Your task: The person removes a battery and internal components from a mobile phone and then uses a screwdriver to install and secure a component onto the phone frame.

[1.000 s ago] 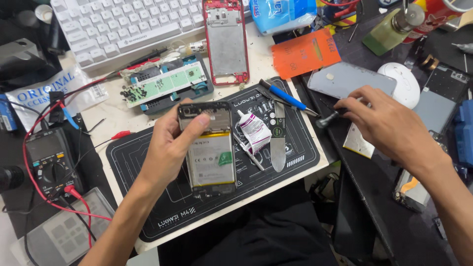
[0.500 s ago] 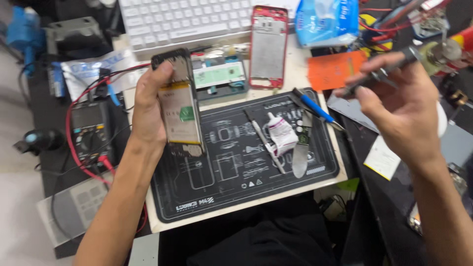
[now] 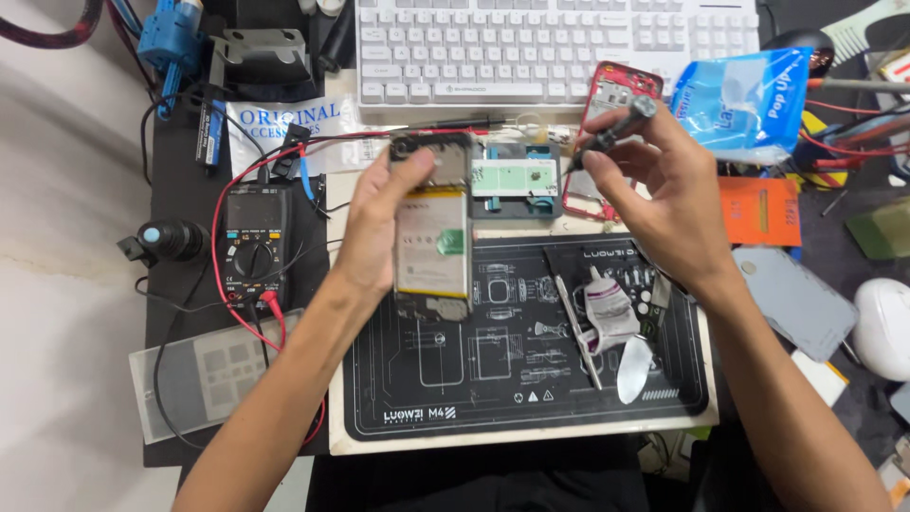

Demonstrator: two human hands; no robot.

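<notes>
Left hand (image 3: pixel 379 223) gripped opened phone (image 3: pixel 433 228) by long edges, lifted above black mat (image 3: pixel 427 398). Right hand (image 3: pixel 664 204) pinched screwdriver (image 3: pixel 611 133). I judged phone light, rigid, fragile inside; best held at frame edges, off exposed battery.

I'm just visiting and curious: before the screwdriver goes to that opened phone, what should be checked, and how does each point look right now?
1. Opened phone held firmly in the left hand: ok, fingers wrap its edge.
2. Screwdriver gripped in the right hand: ok.
3. Tip aligned with a screw: not ok, it is off to the phone's right, apart from it.
4. Phone's inner side facing up, battery visible: ok.
5. Work mat has a free spot beneath: ok, though a glue tube and tweezers lie to the right.
6. Bit matches the screws: cannot tell, too small.
</notes>
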